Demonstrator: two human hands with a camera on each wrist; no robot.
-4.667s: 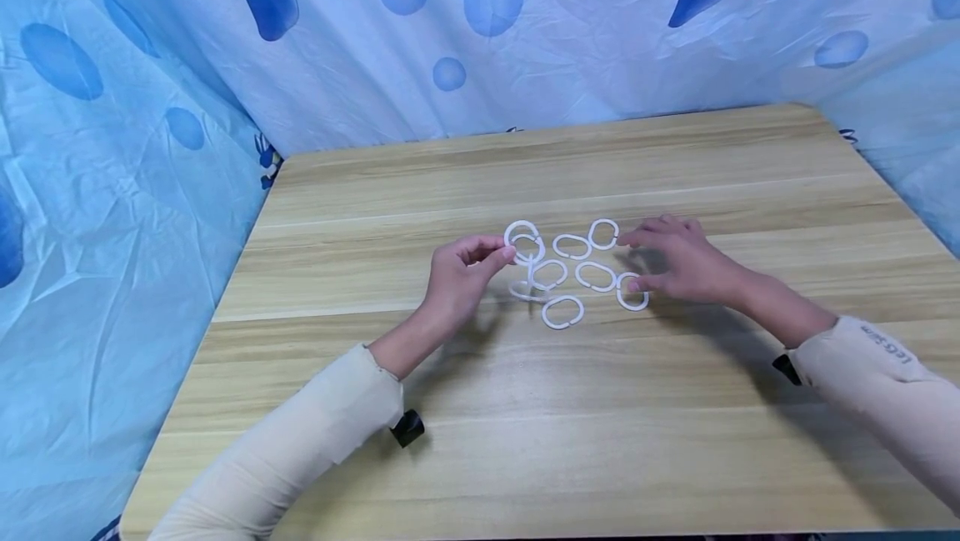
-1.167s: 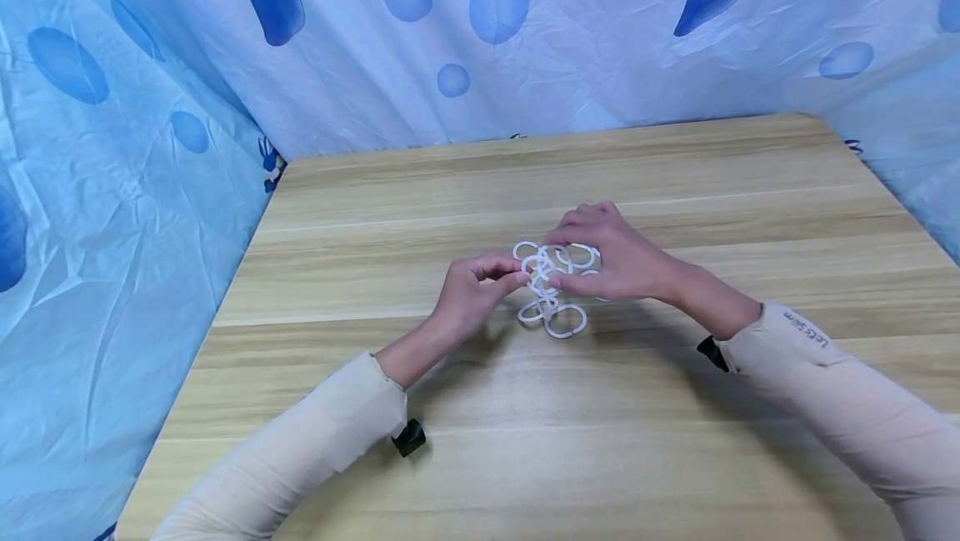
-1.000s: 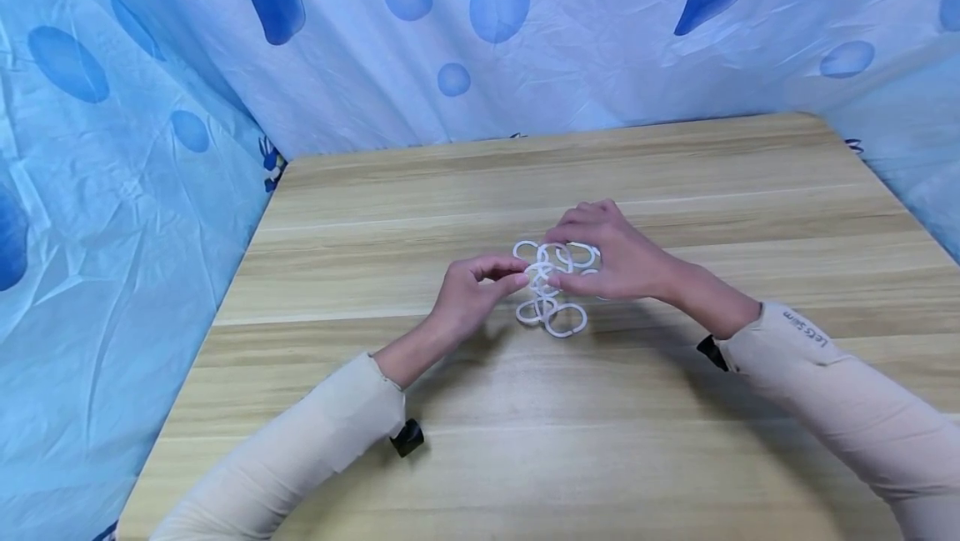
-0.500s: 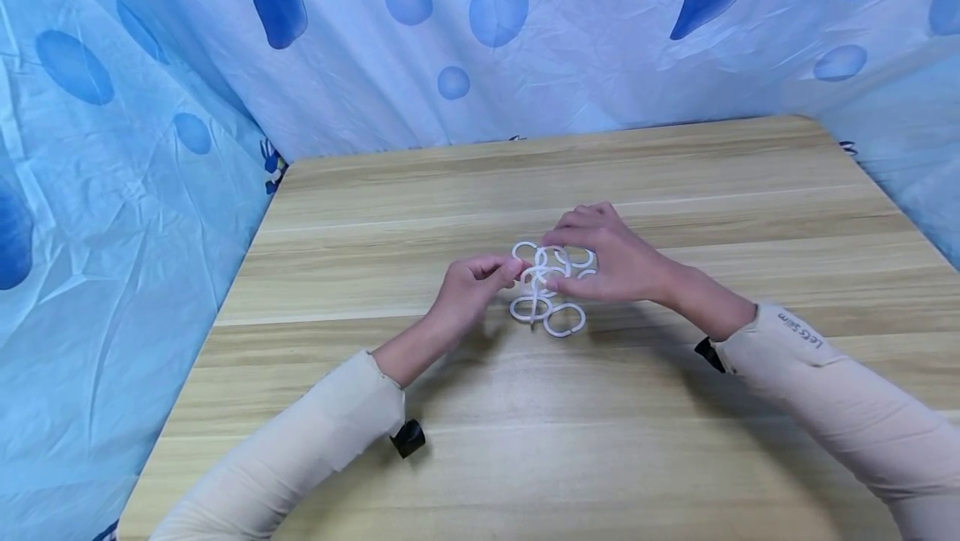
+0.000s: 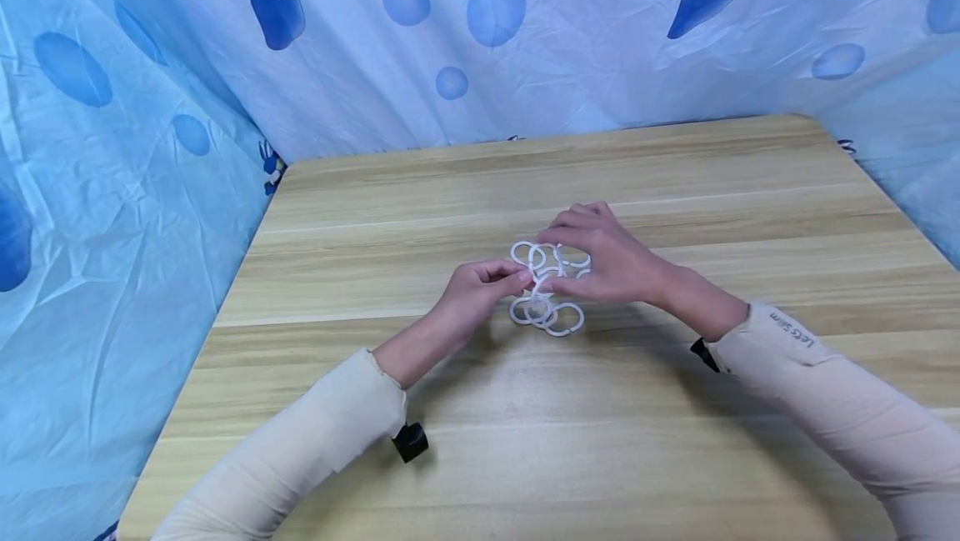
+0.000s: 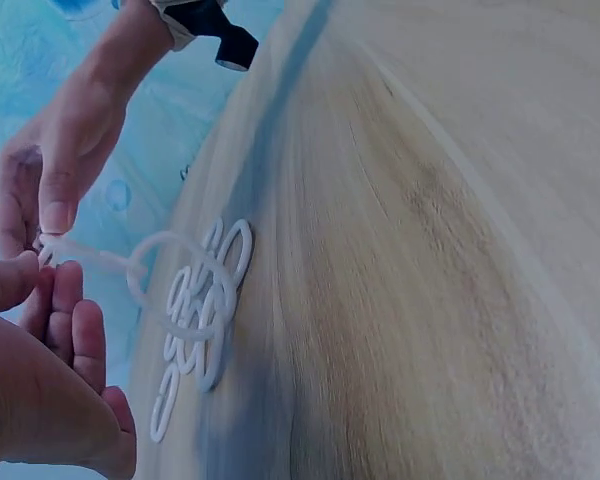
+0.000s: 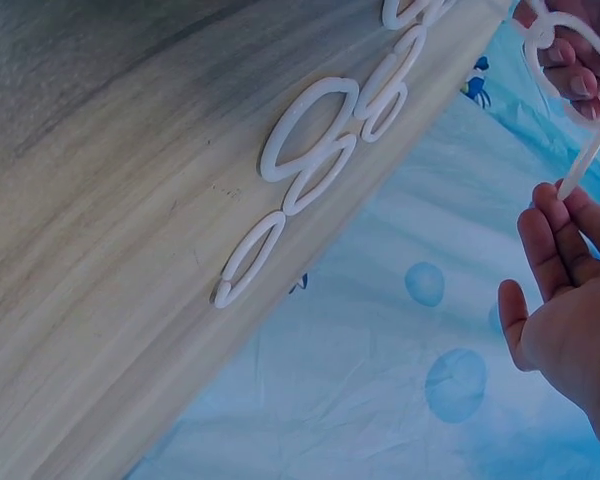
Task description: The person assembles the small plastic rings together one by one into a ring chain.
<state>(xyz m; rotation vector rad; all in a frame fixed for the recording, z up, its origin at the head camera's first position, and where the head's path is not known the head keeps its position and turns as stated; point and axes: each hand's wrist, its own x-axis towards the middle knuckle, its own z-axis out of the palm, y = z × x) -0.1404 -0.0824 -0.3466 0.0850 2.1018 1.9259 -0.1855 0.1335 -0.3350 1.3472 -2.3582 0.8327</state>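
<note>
White plastic oval rings, each with a small gap, are at the middle of the table. My left hand (image 5: pixel 480 289) pinches one between thumb and fingers, just above the table. My right hand (image 5: pixel 618 262) reaches in from the other side, its thumb and fingertips pinching a ring (image 7: pixel 580 165) too. In the left wrist view a linked ring (image 6: pixel 135 285) hangs from the pinched piece. Below the hands, several loose rings (image 6: pixel 158 415) lie on the wood, some overlapping in the head view. The fingertips partly hide where the held rings meet.
The wooden table (image 5: pixel 480 441) extends around the hands. A blue patterned curtain (image 5: pixel 480 66) hangs behind it and at the left. Black wrist cameras (image 5: pixel 410 443) stick out below both sleeves.
Since the earliest frame, my right hand has moved left from the loose rings to meet my left hand. In the last second, the hanging ring has swung and my left fingers have shifted slightly.
</note>
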